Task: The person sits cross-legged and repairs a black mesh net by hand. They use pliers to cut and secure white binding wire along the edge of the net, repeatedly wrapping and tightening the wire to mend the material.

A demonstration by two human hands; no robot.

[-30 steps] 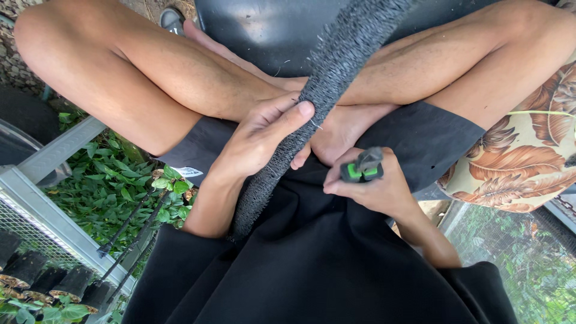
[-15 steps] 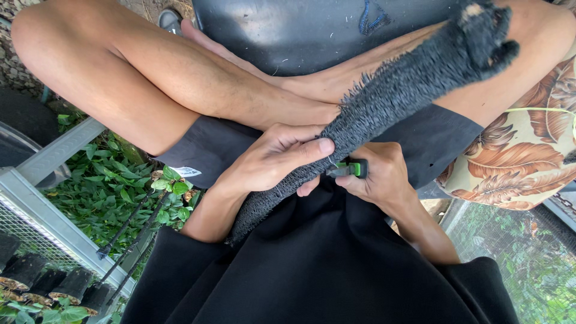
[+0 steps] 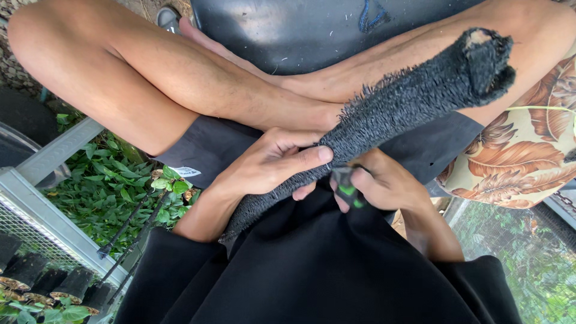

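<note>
A small white tag [image 3: 185, 171] sits on the hem of the dark shorts, off to the side of the left hand [image 3: 273, 165], toward the plants. It is a short, flat rectangle, white with faint dark marks too small to make out, and it lies tilted along the hem's edge. A blue mark [image 3: 371, 13] shows on the black sheet well beyond the hands; it is a rough triangle outline in blue lines on black. No packages, signs or screens appear near either hand.
</note>
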